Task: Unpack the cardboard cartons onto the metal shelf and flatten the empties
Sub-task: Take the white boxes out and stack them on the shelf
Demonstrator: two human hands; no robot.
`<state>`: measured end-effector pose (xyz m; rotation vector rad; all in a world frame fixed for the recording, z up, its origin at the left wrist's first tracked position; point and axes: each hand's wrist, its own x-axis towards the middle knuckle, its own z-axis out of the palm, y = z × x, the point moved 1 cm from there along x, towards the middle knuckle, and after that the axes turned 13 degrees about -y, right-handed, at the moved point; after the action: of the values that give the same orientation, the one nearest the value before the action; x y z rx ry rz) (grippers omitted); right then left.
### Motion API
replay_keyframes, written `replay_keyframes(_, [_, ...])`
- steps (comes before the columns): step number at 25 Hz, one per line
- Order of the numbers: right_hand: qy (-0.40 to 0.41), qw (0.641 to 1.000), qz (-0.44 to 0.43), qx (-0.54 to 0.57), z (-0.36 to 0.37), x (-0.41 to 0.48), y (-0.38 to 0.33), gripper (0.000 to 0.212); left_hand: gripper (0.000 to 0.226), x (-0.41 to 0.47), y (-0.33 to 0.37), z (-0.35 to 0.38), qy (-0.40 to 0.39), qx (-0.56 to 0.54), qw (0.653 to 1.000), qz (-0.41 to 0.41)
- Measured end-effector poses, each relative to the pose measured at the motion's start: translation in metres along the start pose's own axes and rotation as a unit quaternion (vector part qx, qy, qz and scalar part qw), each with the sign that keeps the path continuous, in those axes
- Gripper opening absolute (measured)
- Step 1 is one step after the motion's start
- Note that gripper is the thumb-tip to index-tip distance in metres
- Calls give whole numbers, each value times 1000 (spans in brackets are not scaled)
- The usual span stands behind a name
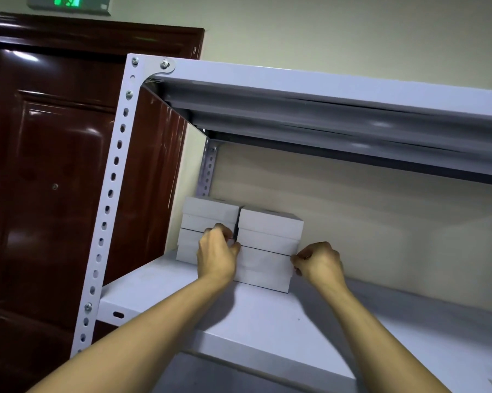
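Two stacks of small white boxes stand side by side at the back left of the white metal shelf [239, 321]. The left stack [205, 219] sits against the corner post. My left hand [217, 251] grips the left side of the right stack [267, 251], fingers curled into the gap between the stacks. My right hand [318, 263] grips that stack's right side near its lowest boxes, fingers curled at the edge. No cardboard carton is in view.
The upper shelf board [324, 109] hangs low over the boxes. A perforated upright post [111, 194] frames the left side. A dark red door [49, 165] stands behind it. The shelf board runs on to the right of the stacks.
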<state>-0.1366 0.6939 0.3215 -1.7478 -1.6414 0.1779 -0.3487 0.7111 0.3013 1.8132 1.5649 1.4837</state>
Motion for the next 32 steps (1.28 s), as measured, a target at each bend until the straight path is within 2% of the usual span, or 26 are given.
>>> replay_keyframes(2, [8, 1000, 9, 5, 4, 5, -1, 19, 18, 0, 1, 4, -50, 35, 998, 29])
replay_keyframes(4, [14, 1000, 19, 12, 9, 9, -2, 19, 30, -3, 1, 8, -113, 83, 989, 43])
replay_keyframes(7, [12, 999, 31, 17, 14, 13, -4, 19, 40, -3, -3, 10, -151, 127, 979, 49])
replay_keyframes(11, [-3, 997, 64, 43, 11, 15, -9, 20, 39, 3, -10, 12, -197, 166, 965, 52])
replay_keyframes(15, [-26, 995, 85, 50, 11, 16, -13, 17, 39, 7, -15, 16, -227, 189, 954, 45])
replay_keyframes(22, [-59, 997, 46, -5, 14, 11, -13, 21, 42, 11, -19, 17, -259, 201, 943, 55])
replay_keyframes(26, [-90, 995, 33, -38, 18, 1, -16, 15, 49, 6, -19, 14, -281, 226, 931, 50])
replay_keyframes(29, [-95, 994, 31, -41, 20, -9, -18, 41, 49, -3, -19, 7, -276, 234, 931, 58])
replay_keyframes(32, [-87, 995, 11, -40, 24, -22, -22, 54, 49, -14, -16, -3, -264, 249, 929, 68])
